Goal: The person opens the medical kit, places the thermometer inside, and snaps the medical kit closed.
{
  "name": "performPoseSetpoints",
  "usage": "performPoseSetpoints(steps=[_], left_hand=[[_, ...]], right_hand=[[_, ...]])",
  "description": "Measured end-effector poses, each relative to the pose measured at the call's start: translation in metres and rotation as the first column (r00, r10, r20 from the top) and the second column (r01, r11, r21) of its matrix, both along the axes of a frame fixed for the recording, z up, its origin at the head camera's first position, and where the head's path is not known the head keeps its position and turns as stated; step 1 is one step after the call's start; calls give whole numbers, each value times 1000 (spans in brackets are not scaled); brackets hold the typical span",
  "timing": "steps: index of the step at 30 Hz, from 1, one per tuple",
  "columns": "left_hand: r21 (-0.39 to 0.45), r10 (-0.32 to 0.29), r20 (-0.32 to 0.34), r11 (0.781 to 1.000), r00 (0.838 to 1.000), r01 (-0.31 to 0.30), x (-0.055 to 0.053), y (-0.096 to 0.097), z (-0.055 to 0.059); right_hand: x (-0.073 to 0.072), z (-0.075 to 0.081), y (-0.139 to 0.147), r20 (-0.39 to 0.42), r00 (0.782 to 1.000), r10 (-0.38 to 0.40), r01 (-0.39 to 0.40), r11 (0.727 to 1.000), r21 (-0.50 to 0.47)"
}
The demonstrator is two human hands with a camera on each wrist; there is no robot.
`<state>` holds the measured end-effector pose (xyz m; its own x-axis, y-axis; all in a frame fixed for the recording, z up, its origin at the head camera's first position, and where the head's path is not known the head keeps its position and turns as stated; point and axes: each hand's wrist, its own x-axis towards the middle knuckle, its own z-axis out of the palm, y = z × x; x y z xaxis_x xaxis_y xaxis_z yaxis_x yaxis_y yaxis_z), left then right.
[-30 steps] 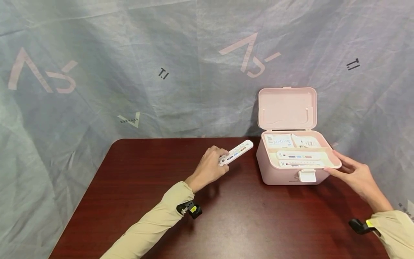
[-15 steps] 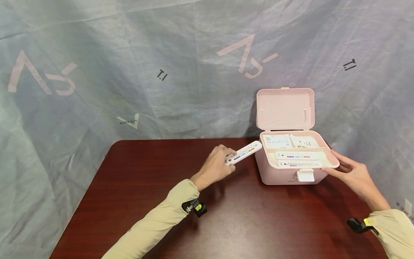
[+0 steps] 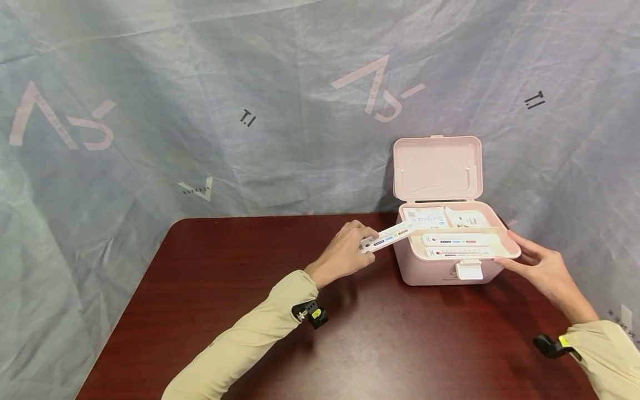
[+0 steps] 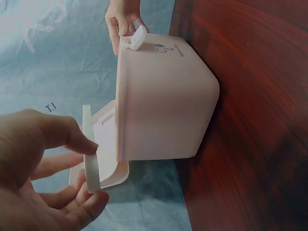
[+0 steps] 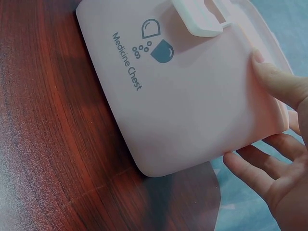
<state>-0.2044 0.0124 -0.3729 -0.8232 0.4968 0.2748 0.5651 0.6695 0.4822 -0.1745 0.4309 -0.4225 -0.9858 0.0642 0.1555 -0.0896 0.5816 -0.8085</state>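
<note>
My left hand [image 3: 344, 254] pinches a flat white thermometer [image 3: 393, 235] with a printed scale and coloured marks. Its far end overlaps the left rim of a pink medicine chest [image 3: 422, 272] in the head view. In the left wrist view the thermometer [image 4: 90, 149] appears edge-on between thumb and fingers. My right hand [image 3: 545, 272] grips the chest's right front corner, thumb on the front and fingers along the side. Two similar thermometers, a rear one [image 3: 456, 240] and a front one [image 3: 460, 253], lie in the front compartment.
The chest's lid [image 3: 438, 169] stands raised at the back, and its white latch [image 3: 469, 270] hangs at the front. Behind a divider lie white packets [image 3: 425, 216], one printed "Surgical". A grey cloth [image 3: 280, 139] hangs behind the dark red table [image 3: 225, 250].
My left hand has carried the thermometer rightward, from beside the chest until its end overlaps the rim. My right hand keeps its grip on the corner.
</note>
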Motion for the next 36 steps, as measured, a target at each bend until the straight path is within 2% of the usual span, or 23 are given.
performPoseSetpoints(steps=[16, 23, 36], left_hand=[[-47, -100, 4, 994, 995, 100, -10, 20, 2], [-63, -110, -9, 992, 994, 109, -13, 24, 3], [-73, -144, -16, 987, 989, 142, -19, 28, 0]], right_hand=[[0, -2, 1, -11, 1000, 0, 0, 1000, -4], [0, -1, -2, 1, 1000, -9, 9, 1000, 7], [-1, -1, -2, -12, 1000, -3, 3, 1000, -30]])
